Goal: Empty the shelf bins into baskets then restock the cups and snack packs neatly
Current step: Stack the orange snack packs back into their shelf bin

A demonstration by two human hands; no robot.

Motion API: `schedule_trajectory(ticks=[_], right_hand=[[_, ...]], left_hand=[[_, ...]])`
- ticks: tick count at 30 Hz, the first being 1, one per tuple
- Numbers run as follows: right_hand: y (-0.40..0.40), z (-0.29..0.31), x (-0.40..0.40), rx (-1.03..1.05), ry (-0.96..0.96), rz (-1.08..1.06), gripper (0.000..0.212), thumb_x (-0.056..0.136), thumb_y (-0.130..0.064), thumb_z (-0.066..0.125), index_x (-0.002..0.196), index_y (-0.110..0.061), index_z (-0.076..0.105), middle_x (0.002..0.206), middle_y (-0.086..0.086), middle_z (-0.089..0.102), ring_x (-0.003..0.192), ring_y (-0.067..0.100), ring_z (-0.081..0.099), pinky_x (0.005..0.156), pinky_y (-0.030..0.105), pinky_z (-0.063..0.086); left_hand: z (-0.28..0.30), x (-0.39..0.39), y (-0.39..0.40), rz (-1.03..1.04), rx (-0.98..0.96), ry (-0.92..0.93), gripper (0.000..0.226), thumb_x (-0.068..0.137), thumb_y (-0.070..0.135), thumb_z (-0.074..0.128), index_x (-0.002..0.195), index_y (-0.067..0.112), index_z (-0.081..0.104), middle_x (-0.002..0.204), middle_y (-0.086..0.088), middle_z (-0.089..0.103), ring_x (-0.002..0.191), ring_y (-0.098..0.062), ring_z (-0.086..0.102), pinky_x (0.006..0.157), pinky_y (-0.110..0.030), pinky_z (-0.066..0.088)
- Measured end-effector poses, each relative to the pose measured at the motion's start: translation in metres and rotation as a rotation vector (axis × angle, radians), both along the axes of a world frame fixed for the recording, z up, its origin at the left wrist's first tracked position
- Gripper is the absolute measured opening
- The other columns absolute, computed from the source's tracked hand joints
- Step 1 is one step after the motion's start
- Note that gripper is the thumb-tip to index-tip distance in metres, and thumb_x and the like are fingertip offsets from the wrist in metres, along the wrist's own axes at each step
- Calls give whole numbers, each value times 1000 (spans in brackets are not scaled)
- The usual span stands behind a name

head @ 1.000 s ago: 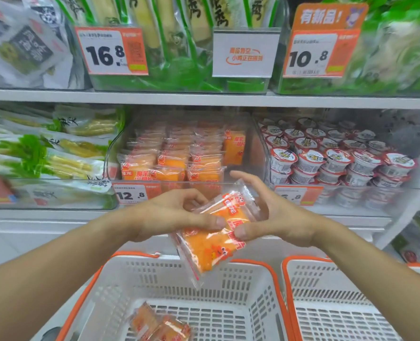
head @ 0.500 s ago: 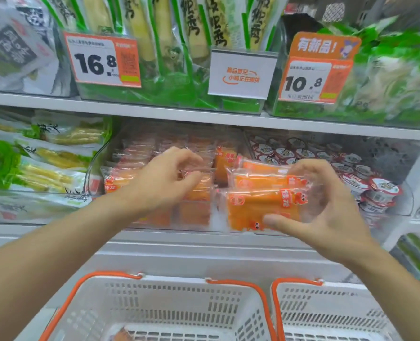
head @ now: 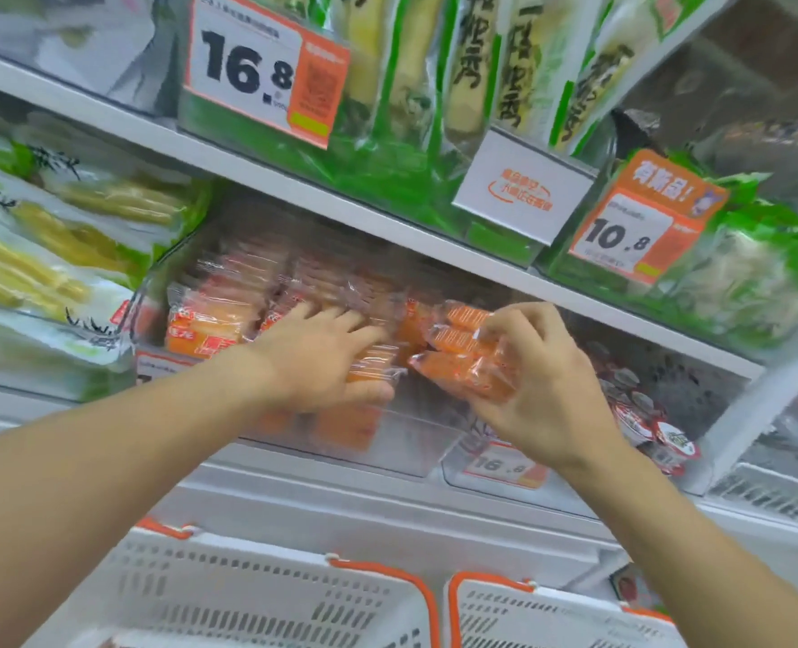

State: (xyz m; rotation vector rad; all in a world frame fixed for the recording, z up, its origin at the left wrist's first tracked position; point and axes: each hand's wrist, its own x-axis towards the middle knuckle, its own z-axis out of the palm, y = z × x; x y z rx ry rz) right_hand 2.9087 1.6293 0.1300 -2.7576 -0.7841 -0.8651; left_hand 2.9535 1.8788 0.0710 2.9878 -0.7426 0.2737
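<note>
The orange snack packs [head: 462,362] in play are a small stack of three or so, pinched in the right hand [head: 542,390] at the right end of the clear shelf bin [head: 388,456], just above its front wall. The thumb sits under the stack and curled fingers close over the top. The left hand [head: 327,362] reaches into the bin's middle, fingers spread forward over the packs lying there and thumb under one pack at the front edge; it seems to press or steady them, though whether it truly grips one I cannot tell.

This looks like the restocking step. To do it well, the left hand should hold the standing rows back so a gap stays at the bin's right side, and the right should slide its stack in flat, labels matching the neighbours, without crushing the film.

The cups [head: 668,437] fill the next bin to the right. Two white baskets [head: 266,596] with orange rims wait below the shelf's front edge.
</note>
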Motion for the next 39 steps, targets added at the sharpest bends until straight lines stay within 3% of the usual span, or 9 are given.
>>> schedule_trajectory(ticks=[8,12,17,21,23,25,31,36,39], right_hand=[[27,-2,33,-212,261,-142,62,60,-67,59,111,-34,50,109,-3,52,93,22,56,81,36,48],[39,-4,65,-302,395,-175,60,59,-43,85,104,-38,46,100,-3,58,87,22,60,72,33,47],[37,-3,94,-112,524,-183,112,47,-34,99,142,-32,38,117,-14,58,108,10,59,90,22,47],[29,-4,98,86,475,-196,93,47,-23,101,127,-27,53,101,-28,56,94,-13,59,75,-2,39],[28,-4,100,57,474,-197,91,53,-23,99,132,-24,55,104,-27,55,96,-7,58,73,-6,35],[31,-4,103,3,505,-213,97,56,-27,98,140,-20,51,114,-18,53,106,1,52,79,-2,34],[44,-14,125,-252,627,-296,101,56,-41,93,144,-38,44,140,-7,58,127,19,57,105,37,47],[41,-17,123,-286,566,-276,121,51,-51,91,154,-33,30,152,-1,44,137,22,46,111,42,42],[41,-17,124,-295,540,-256,106,56,-47,91,149,-30,41,144,-3,53,130,19,53,106,38,46]], left_hand=[[-1,4,7,-41,-45,37,92,77,85,7,152,35,25,158,2,32,143,-22,30,117,-46,21],[0,2,8,-62,-60,50,82,87,82,20,153,34,23,160,1,27,146,-23,25,120,-48,17],[-2,0,10,-77,-70,44,81,89,80,22,155,33,21,161,-1,25,147,-24,22,120,-48,15],[-3,1,9,-75,-91,33,79,90,79,23,153,33,24,156,-1,32,144,-25,26,119,-49,16],[-3,2,8,-71,-99,32,78,90,78,23,153,32,24,156,-2,32,143,-25,27,119,-50,15],[-5,3,7,-67,-111,24,77,90,78,23,152,32,25,155,-2,34,142,-25,28,118,-50,16],[-7,5,5,-63,-118,25,77,89,79,24,152,33,27,156,-2,33,142,-24,28,117,-49,17],[-7,5,5,-60,-130,9,78,89,79,25,151,33,28,155,-2,34,142,-24,28,118,-49,17],[-9,6,6,-58,-136,9,77,89,79,26,151,33,28,155,-2,34,141,-23,29,117,-48,17]])
